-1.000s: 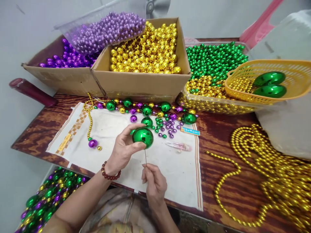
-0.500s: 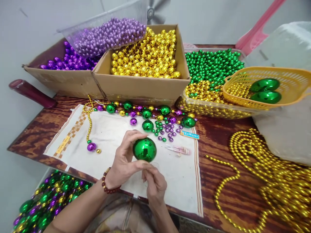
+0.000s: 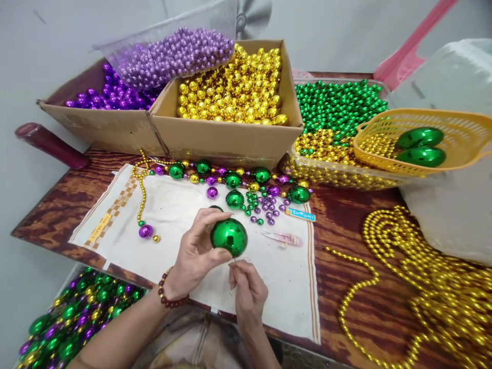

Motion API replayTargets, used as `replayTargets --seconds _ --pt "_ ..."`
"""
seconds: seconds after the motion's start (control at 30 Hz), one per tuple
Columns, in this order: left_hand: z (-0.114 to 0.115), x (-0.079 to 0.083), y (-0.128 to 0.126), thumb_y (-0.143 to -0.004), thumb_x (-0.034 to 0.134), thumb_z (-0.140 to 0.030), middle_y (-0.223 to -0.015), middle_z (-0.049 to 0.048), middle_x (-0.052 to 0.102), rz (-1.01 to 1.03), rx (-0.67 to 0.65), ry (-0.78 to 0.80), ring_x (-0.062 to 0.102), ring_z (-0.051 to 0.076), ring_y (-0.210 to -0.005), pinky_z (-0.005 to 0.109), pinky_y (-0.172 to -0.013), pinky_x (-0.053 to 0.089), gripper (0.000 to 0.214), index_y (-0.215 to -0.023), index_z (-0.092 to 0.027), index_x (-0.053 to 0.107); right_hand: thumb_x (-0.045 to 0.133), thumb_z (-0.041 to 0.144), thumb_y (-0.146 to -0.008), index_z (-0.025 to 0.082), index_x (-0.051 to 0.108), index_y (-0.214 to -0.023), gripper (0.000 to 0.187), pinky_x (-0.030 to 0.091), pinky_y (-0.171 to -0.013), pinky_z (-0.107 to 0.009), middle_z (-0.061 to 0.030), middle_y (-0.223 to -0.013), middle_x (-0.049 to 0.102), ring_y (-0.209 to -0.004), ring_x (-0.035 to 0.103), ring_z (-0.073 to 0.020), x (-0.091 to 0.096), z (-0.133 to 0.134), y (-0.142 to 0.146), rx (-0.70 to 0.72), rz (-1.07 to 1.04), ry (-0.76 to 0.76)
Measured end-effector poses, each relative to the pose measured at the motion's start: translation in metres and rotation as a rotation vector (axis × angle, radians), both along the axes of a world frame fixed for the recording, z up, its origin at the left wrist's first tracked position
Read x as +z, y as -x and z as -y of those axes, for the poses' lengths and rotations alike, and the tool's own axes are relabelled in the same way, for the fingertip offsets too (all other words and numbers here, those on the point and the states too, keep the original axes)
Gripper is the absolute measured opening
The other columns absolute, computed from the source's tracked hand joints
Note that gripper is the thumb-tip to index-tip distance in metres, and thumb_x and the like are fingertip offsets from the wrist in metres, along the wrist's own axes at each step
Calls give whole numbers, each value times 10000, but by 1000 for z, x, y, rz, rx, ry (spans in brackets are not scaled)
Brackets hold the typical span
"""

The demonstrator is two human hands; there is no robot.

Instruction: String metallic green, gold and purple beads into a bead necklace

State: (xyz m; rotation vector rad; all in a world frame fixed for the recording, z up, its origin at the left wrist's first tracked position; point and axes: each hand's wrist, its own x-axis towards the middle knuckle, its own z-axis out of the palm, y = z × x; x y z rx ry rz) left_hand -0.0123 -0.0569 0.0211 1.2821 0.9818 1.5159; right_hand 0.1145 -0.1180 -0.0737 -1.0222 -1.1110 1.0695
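My left hand (image 3: pixel 198 251) grips a large shiny green ball (image 3: pixel 229 237) between thumb and fingers, held over a white cloth (image 3: pixel 172 246). Just below the ball, my right hand (image 3: pixel 249 287) is closed in a pinch. A thin needle-like piece (image 3: pixel 235 261) shows between its fingertips and the ball's underside; whether it enters the ball I cannot tell. Beyond the hands lies a strand of green, purple and gold beads (image 3: pixel 232 180) along the cloth's far edge. Loose small purple beads (image 3: pixel 269 206) and small green beads (image 3: pixel 251 201) sit near it, with pink-handled snips (image 3: pixel 286 238) to the right.
Cardboard boxes of purple beads (image 3: pixel 92 100) and gold beads (image 3: pixel 230 97) stand at the back. A clear tub of green beads (image 3: pixel 340 102) and a yellow basket (image 3: pixel 407 166) are at right. Gold bead strings (image 3: pixel 442 297) cover the right side. A dark red bottle (image 3: pixel 52 146) lies left.
My right hand has drawn slightly down and right from the ball, and the thin piece at its fingertips now shows. My left hand still grips the green ball in nearly the same place.
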Motion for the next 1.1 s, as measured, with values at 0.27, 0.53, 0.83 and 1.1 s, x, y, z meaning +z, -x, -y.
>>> replayTargets --seconds 0.27,0.53,0.83,1.1 --pt "-1 1 3 -784 788 -439 -1161 82 607 52 0 -5 574 222 -1107 290 -924 516 455 -1197 -271 697 513 201 -981 198 701 -914 200 396 -511 -247 29 -617 537 -523 503 -113 -4 6 -1 43 21 49" --pt "-3 3 2 -718 837 -464 -1187 73 586 153 4 38 578 213 -1085 257 -868 545 552 -1224 -298 691 510 164 -984 214 707 -947 207 390 -502 -229 31 -626 549 -524 505 -105 -12 19 -5 16 -1 37" --pt "-1 3 -7 -657 881 -457 -1136 72 566 116 -60 -15 556 206 -1087 234 -867 538 567 -1172 -269 736 514 130 -978 224 702 -952 211 389 -522 -206 45 -629 538 -538 490 -87 0 3 4 20 -20 -7" --pt "2 -6 -7 -673 865 -483 -1140 65 579 162 -96 45 578 197 -1058 238 -872 538 562 -1176 -273 732 500 131 -986 238 683 -958 214 399 -537 -202 52 -632 533 -541 494 -86 -4 7 2 13 -15 -11"
